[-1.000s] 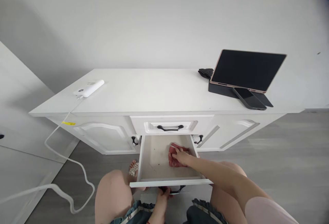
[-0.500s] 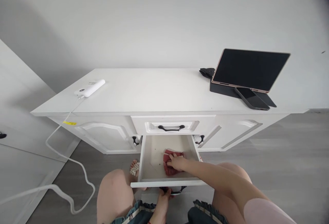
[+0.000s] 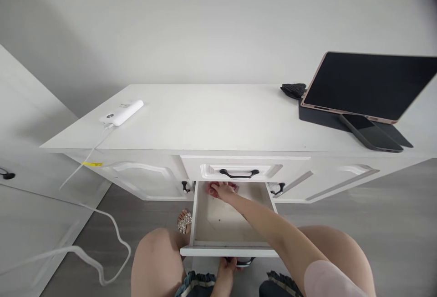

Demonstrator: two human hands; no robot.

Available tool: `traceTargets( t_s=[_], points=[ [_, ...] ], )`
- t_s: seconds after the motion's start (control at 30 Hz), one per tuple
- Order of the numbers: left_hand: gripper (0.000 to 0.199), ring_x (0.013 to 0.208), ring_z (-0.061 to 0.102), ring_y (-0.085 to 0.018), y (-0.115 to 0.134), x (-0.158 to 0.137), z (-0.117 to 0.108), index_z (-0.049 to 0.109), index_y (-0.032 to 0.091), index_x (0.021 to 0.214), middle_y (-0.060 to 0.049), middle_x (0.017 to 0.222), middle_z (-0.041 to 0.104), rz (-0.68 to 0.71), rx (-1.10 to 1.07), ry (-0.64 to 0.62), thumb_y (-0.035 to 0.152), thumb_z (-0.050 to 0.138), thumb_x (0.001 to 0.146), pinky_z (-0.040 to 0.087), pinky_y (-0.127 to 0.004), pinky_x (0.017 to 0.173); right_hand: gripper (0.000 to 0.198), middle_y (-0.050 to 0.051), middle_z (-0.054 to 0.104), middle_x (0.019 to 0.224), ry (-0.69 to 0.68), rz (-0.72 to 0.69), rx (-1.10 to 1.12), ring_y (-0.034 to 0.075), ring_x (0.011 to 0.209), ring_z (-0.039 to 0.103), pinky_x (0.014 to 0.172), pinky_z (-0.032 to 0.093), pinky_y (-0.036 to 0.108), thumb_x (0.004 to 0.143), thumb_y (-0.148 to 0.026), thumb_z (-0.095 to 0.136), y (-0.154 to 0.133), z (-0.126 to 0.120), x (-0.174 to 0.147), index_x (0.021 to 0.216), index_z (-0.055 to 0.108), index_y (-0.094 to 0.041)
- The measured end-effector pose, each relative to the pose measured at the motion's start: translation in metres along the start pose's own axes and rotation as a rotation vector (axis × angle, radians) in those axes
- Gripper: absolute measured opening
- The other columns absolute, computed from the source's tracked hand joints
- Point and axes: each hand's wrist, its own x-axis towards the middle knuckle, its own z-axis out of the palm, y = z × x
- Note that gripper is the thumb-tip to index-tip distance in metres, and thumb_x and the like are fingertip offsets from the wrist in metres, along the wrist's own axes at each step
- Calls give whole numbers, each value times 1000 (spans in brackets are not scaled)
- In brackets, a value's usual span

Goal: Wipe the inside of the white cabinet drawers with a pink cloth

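Note:
An open drawer juts out from the white cabinet. Deep at its back, my right hand presses a bunched red cloth against the drawer bottom, fingers curled over it. Below the drawer front, my left hand is closed on the black drawer handle; part of its grip is hidden under the front panel. A few dark specks lie on the drawer bottom.
On the cabinet top lie a white power bank with a hanging cable, a propped tablet, a phone and a black folded item. A shut drawer sits above. My knees flank the open drawer.
My right hand has moved the red cloth from the middle of the drawer to its back left. The left hand stays on the handle. The view has shifted slightly.

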Motion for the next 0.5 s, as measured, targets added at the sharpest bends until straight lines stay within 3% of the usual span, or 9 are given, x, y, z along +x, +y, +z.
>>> traceTargets(
  t_s=[0.1, 0.27, 0.37, 0.5],
  points=[
    [53, 66, 56, -21, 3, -3, 4, 56, 22, 71, -1, 66, 57, 1, 2, 17, 50, 87, 39, 46, -36, 67, 66, 11, 25, 156, -72, -91, -30, 42, 131, 39, 82, 50, 47, 76, -19, 63, -24, 15, -12, 137, 46, -36],
    [46, 75, 60, -22, 22, -18, 6, 58, 21, 73, -2, 72, 61, 7, -7, -52, 45, 87, 46, 48, -33, 68, 52, 10, 32, 152, -175, -232, -75, 40, 131, 42, 90, 47, 52, 83, -15, 52, -53, 36, -39, 130, 55, -35],
    [43, 78, 63, -21, 34, -29, 7, 57, 21, 72, -2, 76, 63, 0, -5, -74, 42, 87, 50, 50, -32, 70, 61, 8, 39, 148, -231, -280, -101, 37, 128, 46, 92, 47, 51, 77, -8, 55, -54, 40, -55, 130, 55, -38],
    [41, 74, 64, -19, 43, -38, 8, 56, 21, 71, -2, 75, 64, -4, -23, -61, 39, 87, 52, 51, -34, 73, 63, 5, 47, 141, -261, -304, -99, 33, 120, 52, 91, 48, 48, 73, -10, 60, -35, 38, -79, 128, 57, -40]
  ],
)
